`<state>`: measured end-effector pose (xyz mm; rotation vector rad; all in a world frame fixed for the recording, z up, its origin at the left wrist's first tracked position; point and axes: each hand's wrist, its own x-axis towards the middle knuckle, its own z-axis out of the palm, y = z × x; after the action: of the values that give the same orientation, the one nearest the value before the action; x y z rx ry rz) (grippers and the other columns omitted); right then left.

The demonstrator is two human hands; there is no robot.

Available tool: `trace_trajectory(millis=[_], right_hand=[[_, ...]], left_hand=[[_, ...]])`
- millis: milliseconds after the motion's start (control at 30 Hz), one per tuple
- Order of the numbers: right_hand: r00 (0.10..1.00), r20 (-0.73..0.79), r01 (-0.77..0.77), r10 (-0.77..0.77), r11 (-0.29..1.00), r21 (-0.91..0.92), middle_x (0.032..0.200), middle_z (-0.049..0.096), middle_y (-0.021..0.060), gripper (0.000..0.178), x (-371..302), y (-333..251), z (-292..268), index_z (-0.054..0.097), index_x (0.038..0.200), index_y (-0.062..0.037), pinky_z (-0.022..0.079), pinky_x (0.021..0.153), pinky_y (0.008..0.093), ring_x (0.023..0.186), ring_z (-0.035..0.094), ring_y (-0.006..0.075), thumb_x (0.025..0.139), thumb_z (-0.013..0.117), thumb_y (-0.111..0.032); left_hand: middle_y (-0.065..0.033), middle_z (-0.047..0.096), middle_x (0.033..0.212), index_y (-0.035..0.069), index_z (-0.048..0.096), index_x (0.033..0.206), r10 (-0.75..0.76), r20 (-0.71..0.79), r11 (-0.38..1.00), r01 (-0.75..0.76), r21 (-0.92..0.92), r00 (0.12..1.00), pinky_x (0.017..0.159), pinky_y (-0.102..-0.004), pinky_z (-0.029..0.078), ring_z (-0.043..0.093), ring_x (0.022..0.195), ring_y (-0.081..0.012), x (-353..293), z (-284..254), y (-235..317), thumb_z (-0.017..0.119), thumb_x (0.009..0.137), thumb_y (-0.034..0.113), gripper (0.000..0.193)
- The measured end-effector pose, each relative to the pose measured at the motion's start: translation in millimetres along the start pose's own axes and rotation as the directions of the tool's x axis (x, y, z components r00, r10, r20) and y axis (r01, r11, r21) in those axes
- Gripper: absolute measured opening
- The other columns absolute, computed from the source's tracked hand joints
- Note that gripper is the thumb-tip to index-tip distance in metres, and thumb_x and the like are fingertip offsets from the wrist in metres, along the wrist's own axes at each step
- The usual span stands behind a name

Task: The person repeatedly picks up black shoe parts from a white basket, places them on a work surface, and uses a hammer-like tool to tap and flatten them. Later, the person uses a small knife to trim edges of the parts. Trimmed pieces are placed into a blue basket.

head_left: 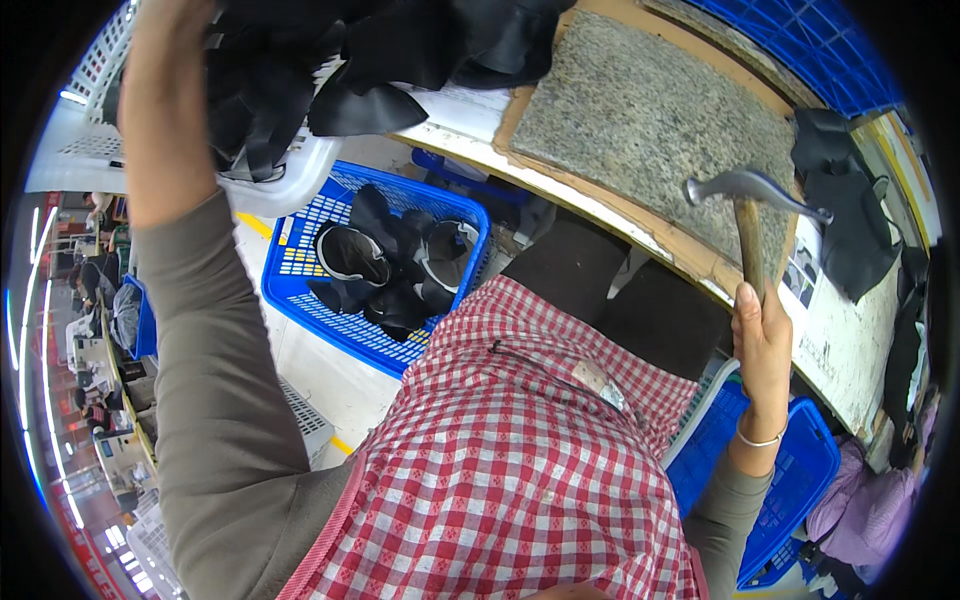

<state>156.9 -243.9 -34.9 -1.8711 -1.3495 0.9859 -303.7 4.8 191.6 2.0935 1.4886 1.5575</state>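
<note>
My right hand (pixel 763 335) is closed round the wooden handle of a hammer (pixel 752 238). The hammer is upright in the picture, its curved metal head over the right part of a speckled stone slab (pixel 640 125); whether they touch, I cannot tell. My left arm stretches up the left side to the top edge. Only a blurred part of my left hand (pixel 172 25) shows there, with its fingers out of sight. Nearest to it are black leather-like pieces (pixel 390 60), heaped on the bench and over a white plastic basket (pixel 290 175).
A blue basket (pixel 375 345) with several black shoe or boot uppers (pixel 352 252) stands on the floor left of my lap. Another blue basket (pixel 800 470) is by my right forearm. Black pieces (pixel 850 220) lie right of the slab. A blue crate (pixel 830 45) sits beyond it.
</note>
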Motion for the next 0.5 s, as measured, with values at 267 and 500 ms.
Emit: trace_trajectory(millis=[267, 500], right_hand=[[0.970, -0.085, 0.198, -0.227, 0.944, -0.263, 0.067, 0.055, 0.0063, 0.036, 4, 4, 13, 0.060, 0.108, 0.0009, 0.043, 0.055, 0.0325, 0.059, 0.053, 0.0170, 0.108, 0.057, -0.034], [0.981, -0.134, 0.093, -0.140, 0.946, -0.311, 0.071, 0.060, 0.0204, 0.040, 5, 21, 9, 0.058, 0.100, 0.0011, 0.048, 0.062, 0.0432, 0.065, 0.061, 0.0368, 0.108, 0.055, -0.038]], left_hand=[[-0.0127, 0.063, 0.063, -0.001, 0.075, 0.092, -0.334, 0.622, 0.934, 0.339, 0.116, 0.708, 0.048, -0.0386, 0.046, 0.054, 0.045, -0.0254, -98, 270, -18, 0.074, 0.090, 0.023, 0.023], [-0.0208, 0.050, 0.149, 0.001, 0.048, 0.147, 0.446, 0.684, 0.719, -0.686, 0.110, 0.577, 0.109, -0.0733, 0.031, 0.037, 0.145, -0.0431, -142, 269, 20, 0.066, 0.090, 0.059, 0.083]])
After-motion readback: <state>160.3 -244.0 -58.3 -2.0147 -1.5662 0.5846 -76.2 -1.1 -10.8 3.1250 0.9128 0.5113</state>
